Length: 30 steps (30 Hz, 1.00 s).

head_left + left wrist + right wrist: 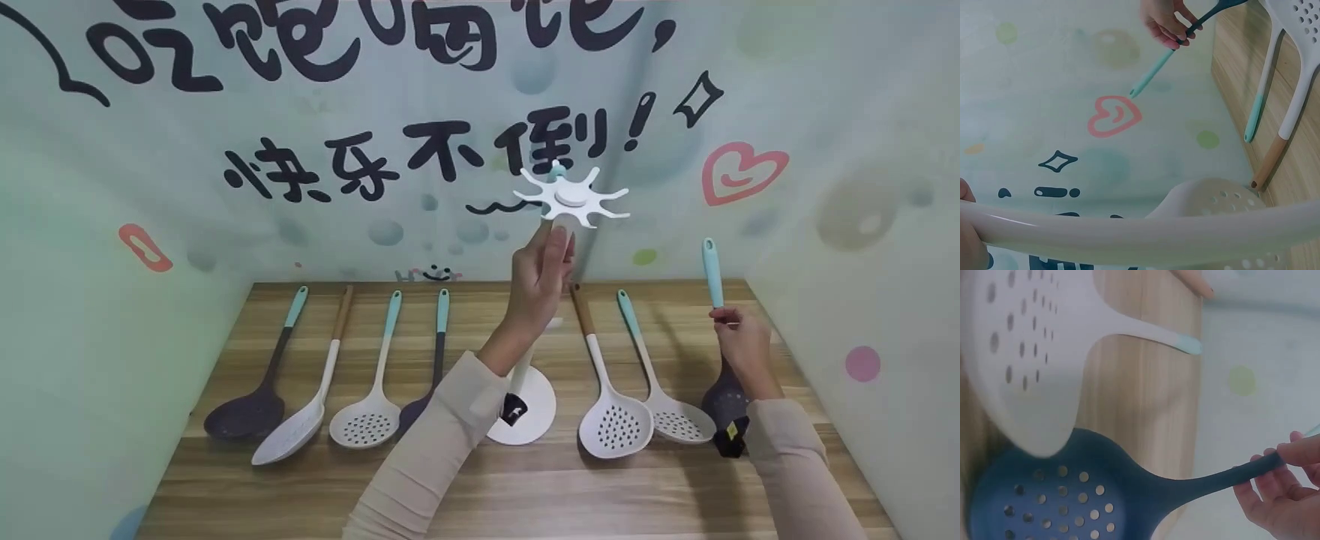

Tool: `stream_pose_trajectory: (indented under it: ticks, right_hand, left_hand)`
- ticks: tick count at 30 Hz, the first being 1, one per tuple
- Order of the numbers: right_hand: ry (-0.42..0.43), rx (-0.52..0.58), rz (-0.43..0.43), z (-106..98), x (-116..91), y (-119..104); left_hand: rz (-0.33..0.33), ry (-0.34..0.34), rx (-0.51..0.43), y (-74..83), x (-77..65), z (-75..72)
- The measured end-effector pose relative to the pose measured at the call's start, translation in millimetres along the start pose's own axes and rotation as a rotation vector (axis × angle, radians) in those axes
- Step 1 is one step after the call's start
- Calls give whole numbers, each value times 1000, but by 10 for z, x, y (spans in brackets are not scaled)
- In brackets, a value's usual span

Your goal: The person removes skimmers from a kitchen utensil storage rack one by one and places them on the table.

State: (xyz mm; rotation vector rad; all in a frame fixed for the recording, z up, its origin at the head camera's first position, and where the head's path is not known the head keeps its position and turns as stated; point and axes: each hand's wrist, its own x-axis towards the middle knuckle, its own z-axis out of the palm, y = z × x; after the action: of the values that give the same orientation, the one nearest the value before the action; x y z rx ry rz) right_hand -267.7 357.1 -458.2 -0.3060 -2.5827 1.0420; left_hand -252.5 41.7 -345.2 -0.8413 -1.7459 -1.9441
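My left hand grips the pole of a white utensil stand just below its hooked top; the round white base is on the table. Behind the white pole, the left wrist view shows a pale perforated spoon head, and a cyan tip shows at the stand's far hook. My right hand pinches a dark skimmer where its neck meets the cyan handle. Its holed bowl hangs low, partly behind a white skimmer in the right wrist view.
Right of the stand lie a wooden-handled white skimmer and a cyan-handled one. Leftward are a dark ladle, a white spoon, a white skimmer and a dark utensil partly under my sleeve. A printed backdrop stands behind the table.
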Motion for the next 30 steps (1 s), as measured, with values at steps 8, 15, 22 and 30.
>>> stream_pose_trajectory:
  ticks: [8,15,22,30]
  right_hand:
    - [-308,-19,72,23,-15,55]
    - [-552,-36,80,36,-10,127]
    - [-627,-45,81,92,8,196]
    - [-673,-30,69,196,6,243]
  left_hand:
    - [7,0,2,4,1,-3]
    - [-11,2,6,3,-6,-3]
    - [-20,2,-1,1,-8,-8]
    - [-12,5,4,-2,-6,1]
